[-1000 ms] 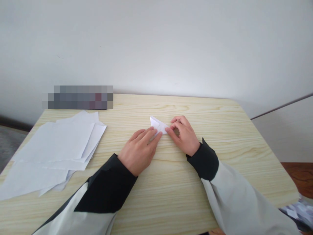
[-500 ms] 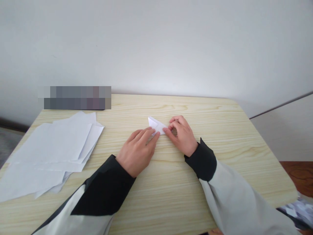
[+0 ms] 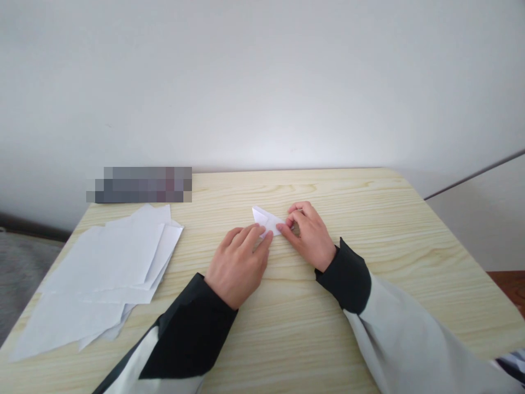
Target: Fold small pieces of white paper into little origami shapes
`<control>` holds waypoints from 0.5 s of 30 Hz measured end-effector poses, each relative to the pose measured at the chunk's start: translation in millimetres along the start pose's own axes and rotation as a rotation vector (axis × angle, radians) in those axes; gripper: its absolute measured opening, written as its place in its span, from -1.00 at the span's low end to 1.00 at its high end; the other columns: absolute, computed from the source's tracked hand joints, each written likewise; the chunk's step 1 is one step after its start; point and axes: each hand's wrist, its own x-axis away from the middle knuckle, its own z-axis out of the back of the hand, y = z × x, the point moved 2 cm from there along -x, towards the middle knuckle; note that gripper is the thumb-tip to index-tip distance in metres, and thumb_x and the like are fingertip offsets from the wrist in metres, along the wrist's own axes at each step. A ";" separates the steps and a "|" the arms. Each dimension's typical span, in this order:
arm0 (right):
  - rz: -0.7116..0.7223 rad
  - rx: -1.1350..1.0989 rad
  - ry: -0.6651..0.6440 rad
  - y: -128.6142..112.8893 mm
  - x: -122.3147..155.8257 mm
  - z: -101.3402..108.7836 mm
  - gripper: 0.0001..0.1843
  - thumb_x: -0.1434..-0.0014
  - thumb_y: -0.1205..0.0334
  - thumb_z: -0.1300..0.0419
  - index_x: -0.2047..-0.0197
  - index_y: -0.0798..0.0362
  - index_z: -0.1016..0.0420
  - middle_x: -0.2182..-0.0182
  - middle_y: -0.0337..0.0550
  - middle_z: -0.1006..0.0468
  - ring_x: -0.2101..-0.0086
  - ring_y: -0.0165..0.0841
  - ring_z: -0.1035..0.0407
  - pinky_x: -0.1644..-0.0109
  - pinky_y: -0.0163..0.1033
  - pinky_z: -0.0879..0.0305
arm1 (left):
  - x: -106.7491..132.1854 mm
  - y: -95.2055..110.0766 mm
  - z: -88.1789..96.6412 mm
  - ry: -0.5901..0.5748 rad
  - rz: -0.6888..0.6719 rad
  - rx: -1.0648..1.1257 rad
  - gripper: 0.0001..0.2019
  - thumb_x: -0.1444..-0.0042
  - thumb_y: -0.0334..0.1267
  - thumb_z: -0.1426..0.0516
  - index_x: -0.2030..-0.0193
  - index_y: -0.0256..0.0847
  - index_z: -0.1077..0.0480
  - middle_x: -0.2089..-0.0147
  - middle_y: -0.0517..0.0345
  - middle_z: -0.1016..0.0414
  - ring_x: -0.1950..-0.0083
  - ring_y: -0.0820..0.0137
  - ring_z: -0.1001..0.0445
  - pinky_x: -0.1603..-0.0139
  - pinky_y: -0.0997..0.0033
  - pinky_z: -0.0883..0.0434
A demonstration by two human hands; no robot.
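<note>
A small folded white paper (image 3: 264, 219) lies on the light wooden table (image 3: 369, 262), near the middle. My left hand (image 3: 240, 265) rests flat on the paper's near left part, fingers stretched out and pressing it down. My right hand (image 3: 307, 235) is at the paper's right end, fingers curled and pinching its edge. Most of the folded paper is hidden under my fingers; only its pointed far tip shows.
A loose pile of white sheets (image 3: 110, 268) covers the table's left side. A dark blurred object (image 3: 139, 185) lies at the far left edge against the white wall. The table's right and near edges drop off to the floor.
Both hands stay on the folded paper with only slight finger shifts. The camera tilted up a little, so everything sits lower in the picture.
</note>
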 end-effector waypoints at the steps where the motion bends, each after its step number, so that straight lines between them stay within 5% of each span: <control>1: 0.001 -0.001 0.002 0.0 -0.1 -0.1 -0.80 -0.16 0.15 -0.14 0.44 0.04 -0.29 0.22 -0.02 -0.34 0.16 -0.20 -0.30 0.03 -0.02 -0.28 | -0.8 0.1 0.6 0.000 0.008 -0.003 -0.75 -0.18 -0.37 -0.01 0.05 -0.28 -0.43 0.06 -0.05 -0.49 0.04 0.22 -0.46 0.05 0.16 -0.43; 15: 0.066 -0.050 -0.022 3.2 -2.1 0.9 -0.83 -0.17 0.11 -0.13 0.32 0.03 -0.33 0.27 -0.07 -0.37 0.19 -0.23 -0.30 0.06 -0.08 -0.27 | -3.3 1.4 2.5 0.005 0.036 0.004 -0.79 -0.15 -0.30 -0.05 0.13 -0.21 -0.46 0.09 -0.01 -0.50 0.07 0.23 -0.47 0.09 0.16 -0.40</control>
